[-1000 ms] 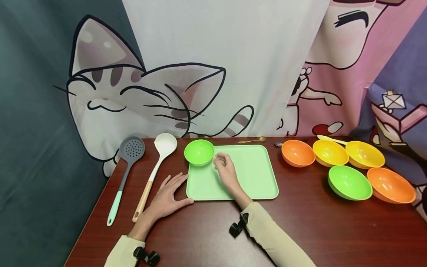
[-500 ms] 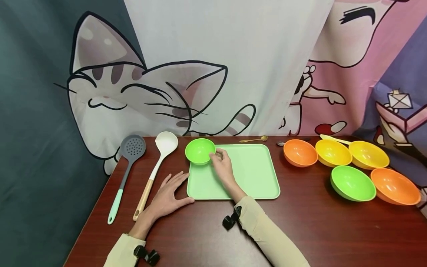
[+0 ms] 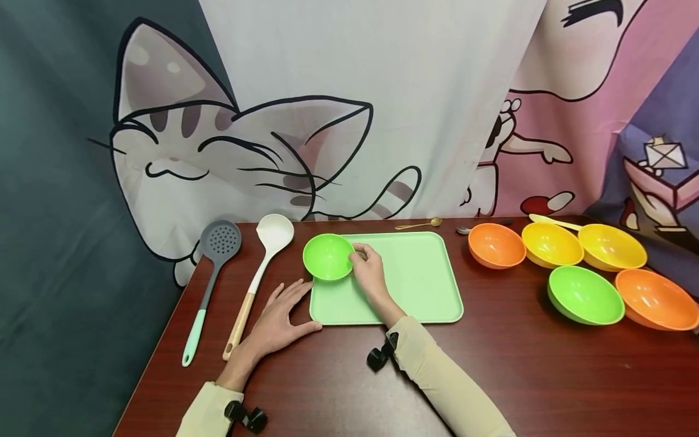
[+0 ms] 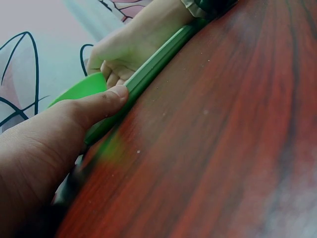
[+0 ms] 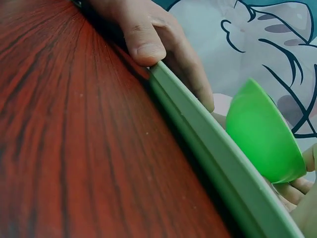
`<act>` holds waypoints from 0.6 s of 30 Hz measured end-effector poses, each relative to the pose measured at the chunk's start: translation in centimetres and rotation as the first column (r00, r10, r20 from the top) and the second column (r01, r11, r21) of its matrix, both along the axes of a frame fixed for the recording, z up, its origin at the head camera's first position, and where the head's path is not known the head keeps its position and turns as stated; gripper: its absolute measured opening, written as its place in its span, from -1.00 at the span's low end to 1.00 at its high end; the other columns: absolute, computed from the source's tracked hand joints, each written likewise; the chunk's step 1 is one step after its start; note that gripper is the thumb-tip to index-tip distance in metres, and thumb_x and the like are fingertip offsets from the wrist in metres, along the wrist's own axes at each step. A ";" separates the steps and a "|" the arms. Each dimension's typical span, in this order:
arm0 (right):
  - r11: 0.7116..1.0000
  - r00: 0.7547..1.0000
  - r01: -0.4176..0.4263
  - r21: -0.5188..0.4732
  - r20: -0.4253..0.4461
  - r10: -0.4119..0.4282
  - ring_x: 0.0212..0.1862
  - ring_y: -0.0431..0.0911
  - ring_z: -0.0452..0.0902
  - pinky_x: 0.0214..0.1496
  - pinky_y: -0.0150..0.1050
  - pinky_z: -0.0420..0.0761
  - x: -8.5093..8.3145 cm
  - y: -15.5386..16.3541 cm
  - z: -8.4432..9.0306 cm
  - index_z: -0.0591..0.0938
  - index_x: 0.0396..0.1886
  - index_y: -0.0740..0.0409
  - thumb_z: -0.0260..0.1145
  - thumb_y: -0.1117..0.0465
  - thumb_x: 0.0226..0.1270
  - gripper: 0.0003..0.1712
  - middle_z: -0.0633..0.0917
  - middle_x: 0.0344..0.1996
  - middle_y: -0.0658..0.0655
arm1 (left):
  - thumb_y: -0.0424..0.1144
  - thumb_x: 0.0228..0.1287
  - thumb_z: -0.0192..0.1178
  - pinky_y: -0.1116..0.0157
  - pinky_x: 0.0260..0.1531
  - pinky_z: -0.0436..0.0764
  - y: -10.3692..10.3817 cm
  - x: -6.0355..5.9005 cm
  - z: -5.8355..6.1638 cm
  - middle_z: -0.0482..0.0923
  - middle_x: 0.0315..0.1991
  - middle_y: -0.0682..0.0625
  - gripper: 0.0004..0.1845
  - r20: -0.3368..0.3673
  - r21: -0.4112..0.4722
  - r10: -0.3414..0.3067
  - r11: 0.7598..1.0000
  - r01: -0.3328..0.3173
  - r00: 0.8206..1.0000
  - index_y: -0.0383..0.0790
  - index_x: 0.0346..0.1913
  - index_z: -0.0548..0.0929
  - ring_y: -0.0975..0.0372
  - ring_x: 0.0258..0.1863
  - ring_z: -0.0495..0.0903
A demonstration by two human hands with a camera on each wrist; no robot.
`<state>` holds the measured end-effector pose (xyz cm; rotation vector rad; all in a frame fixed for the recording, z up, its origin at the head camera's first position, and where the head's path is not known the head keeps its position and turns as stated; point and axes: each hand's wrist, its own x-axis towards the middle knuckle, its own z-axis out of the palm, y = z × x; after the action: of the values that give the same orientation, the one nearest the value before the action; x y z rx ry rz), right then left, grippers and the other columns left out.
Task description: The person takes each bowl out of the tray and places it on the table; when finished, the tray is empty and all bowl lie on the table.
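Green bowl (image 3: 327, 257) tilted at the far-left corner of the pale green tray (image 3: 415, 285), rim pinched by right hand (image 3: 369, 274) fingers, left hand (image 3: 277, 318) flat, fingers spread, steadying the tray's near-left corner; five bowls waiting toward the surface's right edge.

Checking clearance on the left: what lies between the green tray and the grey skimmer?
In the head view, the white ladle and the left hand, thumb against the green tray, lie between it and the grey skimmer.

Bright green bowl (image 3: 327, 257), pale-green tray (image 3: 415, 285)
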<state>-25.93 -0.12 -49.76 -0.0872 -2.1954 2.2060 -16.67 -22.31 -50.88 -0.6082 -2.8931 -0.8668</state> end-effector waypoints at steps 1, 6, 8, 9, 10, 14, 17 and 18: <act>1.000 1.000 -0.005 0.004 0.001 0.005 -0.43 -0.20 0.53 -0.41 -0.38 0.57 0.0 0.0 0.0 0.66 0.05 0.23 0.14 0.28 0.34 -0.65 0.73 -0.17 0.21 | 0.36 0.12 0.31 -0.09 0.55 -0.05 0.0 0.0 0.0 0.33 0.48 0.02 -0.05 0.000 -0.003 0.001 1.000 -0.001 1.000 0.06 0.52 0.28 0.10 0.54 0.17; 1.000 1.000 -0.021 0.016 0.002 0.021 -0.48 -0.21 0.51 -0.46 -0.41 0.54 0.1 0.1 0.1 0.69 0.00 0.23 0.17 0.28 0.32 -0.68 0.74 -0.18 0.22 | 0.36 0.13 0.31 -0.09 0.55 -0.05 0.0 -0.1 -0.1 0.32 0.48 0.02 -0.05 -0.007 -0.007 -0.001 1.000 0.001 1.000 0.05 0.52 0.28 0.10 0.54 0.17; 0.999 1.000 -0.030 0.021 0.006 0.029 -0.48 -0.21 0.50 -0.47 -0.41 0.53 0.1 0.2 0.2 0.70 0.00 0.21 0.19 0.27 0.32 -0.68 0.75 -0.17 0.21 | 0.35 0.13 0.31 -0.10 0.55 -0.04 0.1 -0.2 -0.1 0.32 0.48 0.03 -0.04 -0.013 -0.007 -0.002 1.000 0.002 1.000 0.04 0.53 0.28 0.11 0.54 0.17; 0.999 0.999 -0.035 0.026 0.008 0.034 -0.47 -0.22 0.51 -0.46 -0.41 0.53 0.2 0.3 0.2 0.71 -0.01 0.21 0.19 0.27 0.31 -0.68 0.75 -0.17 0.21 | 0.36 0.13 0.31 -0.10 0.55 -0.04 0.0 -0.1 -0.2 0.31 0.49 0.04 -0.04 -0.014 -0.008 -0.002 1.000 0.002 1.000 0.04 0.53 0.27 0.11 0.54 0.17; 0.999 0.999 -0.041 0.030 0.014 0.040 -0.47 -0.22 0.50 -0.46 -0.41 0.52 0.2 0.3 0.2 0.71 -0.01 0.19 0.19 0.26 0.31 -0.68 0.76 -0.17 0.20 | 0.36 0.13 0.31 -0.11 0.55 -0.04 0.0 -0.1 -0.2 0.30 0.49 0.05 -0.04 -0.013 -0.006 -0.002 1.000 0.002 1.000 0.04 0.53 0.26 0.11 0.55 0.17; 0.997 0.998 -0.061 0.048 0.029 0.060 -0.41 -0.20 0.50 -0.43 -0.40 0.50 0.5 0.6 0.2 0.72 -0.01 0.16 0.19 0.24 0.31 -0.68 0.75 -0.16 0.18 | 0.36 0.12 0.30 -0.12 0.54 -0.05 0.0 0.0 -0.3 0.27 0.51 0.06 -0.03 -0.009 -0.001 -0.005 1.000 0.005 1.000 0.05 0.54 0.25 0.11 0.55 0.16; 0.995 0.997 -0.073 0.061 0.029 0.072 -0.34 -0.21 0.51 -0.38 -0.40 0.49 0.7 0.7 0.3 0.72 -0.03 0.16 0.20 0.24 0.32 -0.70 0.75 -0.12 0.17 | 0.37 0.12 0.30 -0.11 0.55 -0.06 0.0 0.0 -0.4 0.26 0.51 0.07 -0.02 -0.004 0.002 -0.006 1.000 0.006 1.000 0.05 0.54 0.24 0.11 0.55 0.15; 0.995 0.997 -0.077 0.063 0.031 0.075 -0.33 -0.21 0.51 -0.38 -0.40 0.49 0.8 0.8 0.3 0.73 -0.04 0.16 0.20 0.24 0.31 -0.70 0.75 -0.12 0.17 | 0.38 0.12 0.30 -0.11 0.55 -0.06 0.0 0.0 -0.3 0.26 0.51 0.07 -0.02 -0.004 0.003 -0.007 1.000 0.007 1.000 0.05 0.54 0.25 0.12 0.55 0.15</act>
<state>-25.17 0.67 -49.44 -0.0348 -2.3202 2.1831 -16.64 -22.31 -51.23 -0.6190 -2.8872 -0.8690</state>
